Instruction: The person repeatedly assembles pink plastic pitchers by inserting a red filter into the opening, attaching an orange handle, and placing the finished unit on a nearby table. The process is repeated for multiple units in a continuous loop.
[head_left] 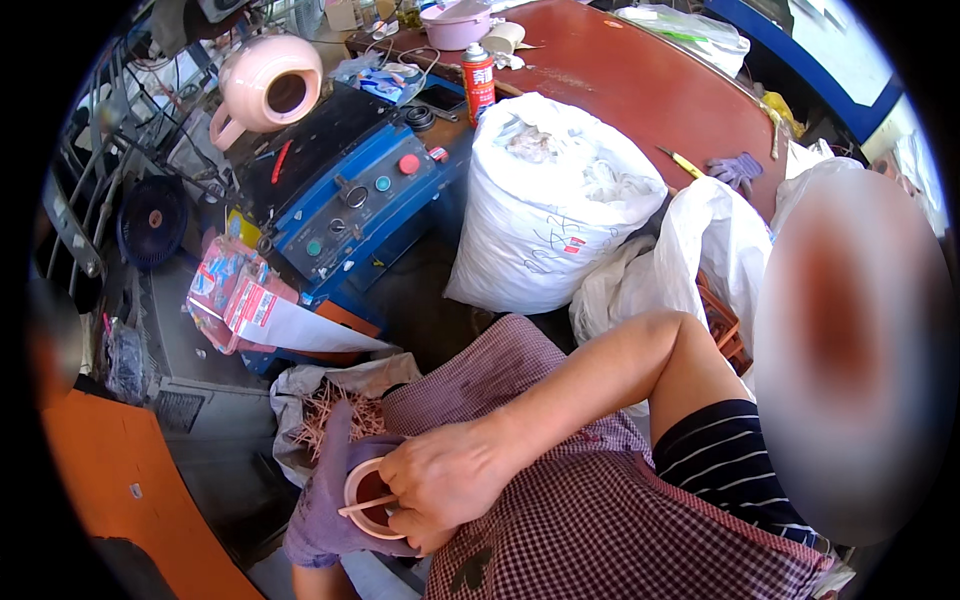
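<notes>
Sitting low in the head view, the person works over a lap covered by a checked apron [590, 530]. The left hand [330, 500], in a purple glove, is closed around a small pink ring-shaped roll [368, 497], holding it just above the lap near the lower edge of the picture. The right hand [445, 480] is bare and curled shut, pinching a thin pale stick [365, 507] that lies across the opening of the roll; the fingers of this hand touch the roll's right side. Just above the gloved hand, an open white bag [300, 385] on the floor holds a heap of thin copper-coloured sticks [335, 412]. Farther up stands a large full white sack [550, 200], tied loosely at the top, with a second, slacker white bag [715, 250] to its right. Left of the sack is a blue machine [350, 205] with red and green buttons on its sloped panel, and a pink kettle [268, 88] stands behind it. A red spray can [478, 80] stands at the edge of a dark red round table [640, 85] at the top of the picture, where a yellow-handled knife [682, 161] and a purple glove [737, 170] also lie. An orange surface [120, 480] fills the lower left corner.
</notes>
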